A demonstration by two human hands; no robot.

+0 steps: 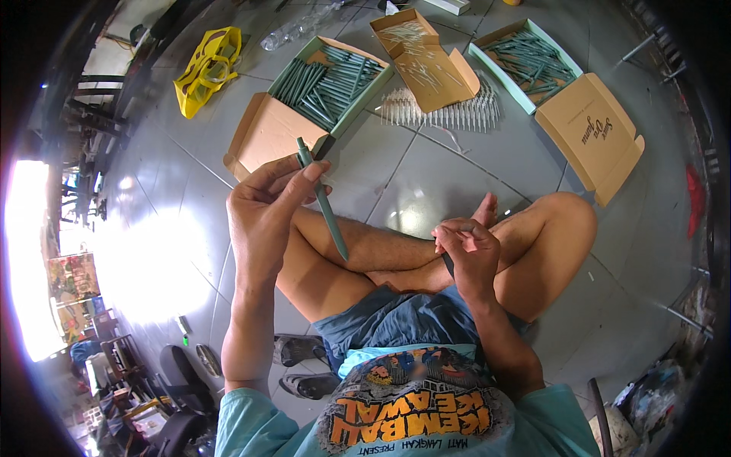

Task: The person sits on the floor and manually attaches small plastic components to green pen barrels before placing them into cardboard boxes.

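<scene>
My left hand (pixel 268 209) pinches a grey-green click pen (pixel 327 204) between thumb and fingers. The pen tilts, with its clicker end up and its tip down to the right, over my crossed legs. Lower and to the right, my right hand (pixel 470 250) is closed, its fingers curled in front of my shin. A small dark piece (pixel 448 264) shows below those fingers, too hidden to name. Beyond my left hand lies an open box (pixel 364 101) full of similar green pens. A second open box (pixel 520 97) at the far right holds more pens, lying loosely.
Between the pen boxes sits a brown cardboard box (pixel 454 93) with thin, pale sticks in it. Many thin clear pieces (pixel 487 110) lie in rows on the tiles beside it. A yellow bag (pixel 190 90) and a clear plastic bottle (pixel 293 32) lie at the far left. Sandals (pixel 308 385) rest by my left hip.
</scene>
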